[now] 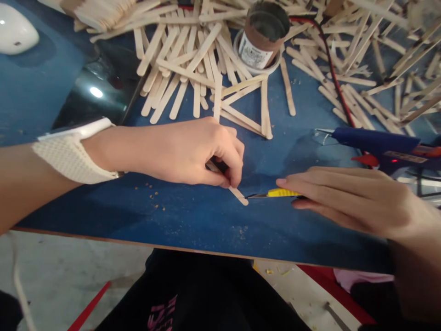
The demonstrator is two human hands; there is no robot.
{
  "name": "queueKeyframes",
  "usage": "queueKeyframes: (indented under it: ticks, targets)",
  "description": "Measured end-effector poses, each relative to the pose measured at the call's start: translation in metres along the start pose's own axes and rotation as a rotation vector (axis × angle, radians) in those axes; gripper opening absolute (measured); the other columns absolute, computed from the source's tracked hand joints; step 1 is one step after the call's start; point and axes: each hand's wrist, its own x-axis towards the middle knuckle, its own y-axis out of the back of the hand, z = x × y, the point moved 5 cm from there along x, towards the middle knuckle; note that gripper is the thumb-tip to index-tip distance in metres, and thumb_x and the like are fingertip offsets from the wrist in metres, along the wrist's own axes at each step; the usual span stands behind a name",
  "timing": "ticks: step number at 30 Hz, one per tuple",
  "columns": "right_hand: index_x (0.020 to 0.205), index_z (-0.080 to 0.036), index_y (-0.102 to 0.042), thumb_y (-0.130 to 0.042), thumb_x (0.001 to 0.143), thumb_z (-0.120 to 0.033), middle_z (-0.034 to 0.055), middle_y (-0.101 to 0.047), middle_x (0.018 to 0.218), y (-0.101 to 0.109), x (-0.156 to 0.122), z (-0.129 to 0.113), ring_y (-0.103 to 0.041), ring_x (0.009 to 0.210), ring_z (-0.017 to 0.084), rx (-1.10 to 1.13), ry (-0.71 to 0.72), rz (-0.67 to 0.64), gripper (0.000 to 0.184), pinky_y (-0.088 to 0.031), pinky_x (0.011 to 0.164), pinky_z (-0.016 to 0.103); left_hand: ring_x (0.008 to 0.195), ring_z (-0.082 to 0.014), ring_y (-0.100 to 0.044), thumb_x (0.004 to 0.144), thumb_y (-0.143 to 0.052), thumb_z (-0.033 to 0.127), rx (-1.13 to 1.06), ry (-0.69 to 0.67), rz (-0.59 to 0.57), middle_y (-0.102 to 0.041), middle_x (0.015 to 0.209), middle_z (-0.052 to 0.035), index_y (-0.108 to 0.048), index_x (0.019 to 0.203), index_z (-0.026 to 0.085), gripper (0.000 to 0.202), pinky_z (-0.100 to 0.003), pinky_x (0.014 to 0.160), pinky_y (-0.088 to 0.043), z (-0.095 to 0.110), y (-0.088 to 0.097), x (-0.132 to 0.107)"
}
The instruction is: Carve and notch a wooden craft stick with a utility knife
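Note:
My left hand (pixel 186 149) is closed, its fingertips pinching a wooden craft stick (pixel 237 193) flat against the blue board (pixel 172 216). My right hand (pixel 347 197) grips a yellow utility knife (pixel 279 193). The knife's blade tip meets the rounded end of the stick. A white woven band sits on my left wrist (pixel 69 151). Small wood crumbs lie on the board below my left hand.
A large heap of craft sticks (pixel 193 50) covers the far board, with a glued stick frame (pixel 248 105) before it. A brown can (pixel 263 34) stands in a white lid. A blue glue gun (pixel 375 142) lies at right, its red cord trailing back. The board's near edge overhangs my lap.

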Motion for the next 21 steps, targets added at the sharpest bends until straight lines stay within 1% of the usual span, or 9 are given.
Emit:
queueKeyframes:
  ticks: [2, 4, 6, 8, 10, 13, 17, 19, 21]
  targets:
    - [0.164, -0.022, -0.051, -0.067, 0.105, -0.019, 0.0058, -0.08, 0.135, -0.002, 0.001, 0.003, -0.08, 0.117, 0.022, 0.098, 0.036, -0.08, 0.062, -0.067, 0.108, 0.031, 0.102, -0.0165, -0.071, 0.101, -0.072, 0.026, -0.008, -0.02, -0.003, -0.08, 0.107, 0.0033, -0.087, 0.101, 0.036, 0.018, -0.026, 0.089, -0.053, -0.001, 0.0, 0.0]
    - [0.166, -0.02, -0.048, -0.064, 0.104, -0.015, 0.0097, -0.074, 0.144, -0.001, 0.0, 0.009, -0.078, 0.122, 0.024, 0.204, 0.005, -0.139, 0.064, -0.067, 0.105, 0.031, 0.101, -0.0164, -0.07, 0.101, -0.074, 0.028, -0.016, -0.038, -0.007, -0.08, 0.106, 0.003, -0.087, 0.101, 0.035, 0.015, -0.026, 0.088, -0.052, -0.002, -0.001, 0.001]
    - [0.168, -0.024, -0.046, -0.058, 0.105, -0.01, 0.0084, -0.071, 0.149, 0.001, -0.001, 0.013, -0.078, 0.124, 0.023, 0.251, -0.033, -0.178, 0.066, -0.067, 0.106, 0.03, 0.1, -0.0166, -0.07, 0.101, -0.075, 0.028, -0.019, -0.053, -0.008, -0.08, 0.105, 0.0024, -0.087, 0.101, 0.034, 0.014, -0.026, 0.087, -0.051, -0.002, -0.001, 0.002]
    - [0.17, -0.028, -0.043, -0.054, 0.107, -0.011, 0.0037, -0.072, 0.15, 0.003, -0.003, 0.015, -0.078, 0.125, 0.022, 0.242, -0.04, -0.194, 0.066, -0.066, 0.108, 0.029, 0.099, -0.0166, -0.07, 0.1, -0.075, 0.026, -0.018, -0.057, -0.003, -0.08, 0.104, 0.0022, -0.087, 0.1, 0.033, 0.014, -0.026, 0.087, -0.05, -0.002, -0.001, 0.002]
    - [0.167, -0.029, -0.047, -0.056, 0.108, -0.014, 0.0004, -0.075, 0.147, 0.005, -0.004, 0.016, -0.078, 0.124, 0.021, 0.215, -0.03, -0.195, 0.061, -0.065, 0.11, 0.028, 0.098, -0.0162, -0.07, 0.1, -0.076, 0.025, -0.017, -0.056, 0.0, -0.08, 0.103, 0.0024, -0.087, 0.1, 0.033, 0.014, -0.026, 0.087, -0.05, -0.001, -0.001, 0.002]
    - [0.148, -0.021, -0.064, -0.062, 0.107, -0.014, 0.0011, -0.083, 0.13, 0.006, -0.003, 0.017, -0.081, 0.115, 0.017, 0.174, 0.03, -0.135, 0.042, -0.062, 0.113, 0.024, 0.096, -0.0156, -0.07, 0.099, -0.076, 0.024, -0.018, -0.059, 0.001, -0.08, 0.101, 0.003, -0.087, 0.098, 0.032, 0.013, -0.025, 0.085, -0.05, -0.002, -0.001, 0.003]
    - [0.126, -0.018, -0.071, -0.071, 0.104, -0.018, 0.0006, -0.084, 0.107, 0.003, 0.001, 0.02, -0.082, 0.095, 0.013, 0.139, 0.041, -0.061, 0.022, -0.065, 0.093, 0.016, 0.096, -0.015, -0.068, 0.099, -0.075, 0.021, -0.027, -0.06, 0.001, -0.08, 0.102, 0.0027, -0.087, 0.099, 0.032, 0.016, -0.025, 0.086, -0.049, -0.002, -0.001, 0.003]
    - [0.123, -0.018, -0.071, -0.073, 0.103, -0.021, 0.0015, -0.082, 0.105, 0.0, 0.004, 0.02, -0.081, 0.091, 0.013, 0.14, 0.025, -0.061, 0.02, -0.065, 0.086, 0.017, 0.095, -0.0146, -0.068, 0.099, -0.074, 0.019, -0.027, -0.044, -0.003, -0.08, 0.103, 0.0023, -0.088, 0.099, 0.031, 0.018, -0.025, 0.086, -0.049, 0.001, -0.001, 0.003]
    - [0.122, -0.018, -0.071, -0.073, 0.103, -0.023, 0.0058, -0.078, 0.112, -0.001, 0.006, 0.019, -0.08, 0.093, 0.016, 0.117, 0.002, -0.074, 0.02, -0.067, 0.085, 0.023, 0.095, -0.0146, -0.067, 0.099, -0.074, 0.016, -0.021, -0.012, -0.016, -0.08, 0.102, 0.001, -0.088, 0.099, 0.029, 0.019, -0.025, 0.087, -0.049, 0.003, 0.0, 0.002]
